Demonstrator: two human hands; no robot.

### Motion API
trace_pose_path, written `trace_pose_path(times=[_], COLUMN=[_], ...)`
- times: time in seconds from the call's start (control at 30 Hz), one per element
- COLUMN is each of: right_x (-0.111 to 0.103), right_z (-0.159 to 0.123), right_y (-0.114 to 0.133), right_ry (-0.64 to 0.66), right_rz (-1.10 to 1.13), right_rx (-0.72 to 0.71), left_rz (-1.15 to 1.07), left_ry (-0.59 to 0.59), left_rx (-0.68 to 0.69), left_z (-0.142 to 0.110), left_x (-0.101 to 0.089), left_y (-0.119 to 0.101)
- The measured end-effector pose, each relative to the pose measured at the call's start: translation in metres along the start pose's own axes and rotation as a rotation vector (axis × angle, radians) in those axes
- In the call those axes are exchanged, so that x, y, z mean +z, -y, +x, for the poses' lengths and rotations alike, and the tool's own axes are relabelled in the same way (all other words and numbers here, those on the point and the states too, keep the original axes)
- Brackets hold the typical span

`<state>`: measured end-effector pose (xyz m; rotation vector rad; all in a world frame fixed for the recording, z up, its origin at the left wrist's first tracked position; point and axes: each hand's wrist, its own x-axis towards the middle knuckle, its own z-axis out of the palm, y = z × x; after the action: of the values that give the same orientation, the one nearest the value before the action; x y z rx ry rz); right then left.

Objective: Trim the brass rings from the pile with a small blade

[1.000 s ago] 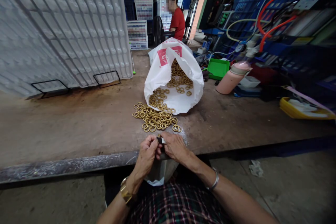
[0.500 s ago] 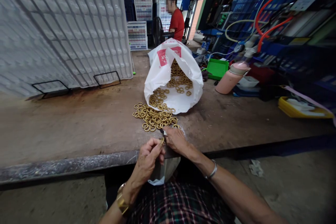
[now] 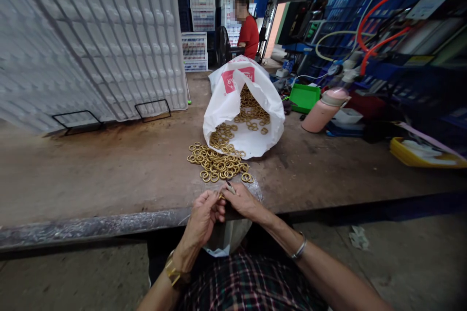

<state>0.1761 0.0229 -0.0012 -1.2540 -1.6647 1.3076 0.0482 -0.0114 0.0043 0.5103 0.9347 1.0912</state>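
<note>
Over the near edge of the brown, worn-topped table [image 3: 109,170], around the middle of its length, the left hand [image 3: 205,209] and right hand [image 3: 239,200] meet fingertip to fingertip. The left thumb and forefinger are pressed together on a small brass-coloured metal ring [image 3: 221,196], held just above that edge; the right fingers are closed around a slim tool with a dark tip and pale body [image 3: 230,188], and their ends sit against or very near the ring, though which I cannot tell. The tool's tip points away from the ring, toward the far edge, so whether it is in use at this instant is unclear. For work this small, the left pinch is best kept firm and close to the part being handled, with the ring turned by the fingertips rather than the wrist; the tool is best brought in lightly and angled clear of the left thumb. Holding the ring over the tabletop would be wiser than over the grey-white bag [image 3: 235,233] below the near edge, since a slip could drop it there. The heap of loose brass-coloured rings [image 3: 218,163] lies just beyond the hands, spilling toward the near edge from the open white plastic sack with red print [image 3: 272,129], within easy reach.
</note>
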Motion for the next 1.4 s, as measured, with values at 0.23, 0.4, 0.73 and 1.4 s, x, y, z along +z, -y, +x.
trace_pose_path(times=[0.23,0.4,0.73,1.4], right_x=[-0.006,-0.003,0.001,-0.001], right_z=[0.002,-0.001,0.002,0.003], right_y=[0.005,0.008,-0.003,0.003], right_ry=[-0.121,-0.109,-0.101,-0.111], right_rz=[-0.109,-0.117,-0.167,0.056], right_rx=[-0.116,-0.101,-0.01,-0.021], left_rz=[0.0,0.111,0.801,0.219], left_ry=[-0.042,-0.022,-0.15,0.093], left_rx=[-0.014,0.058,0.56,0.098], left_z=[0.0,0.0,0.004,0.002], left_x=[0.0,0.001,-0.007,0.002], left_y=[0.0,0.003,0.007,-0.001])
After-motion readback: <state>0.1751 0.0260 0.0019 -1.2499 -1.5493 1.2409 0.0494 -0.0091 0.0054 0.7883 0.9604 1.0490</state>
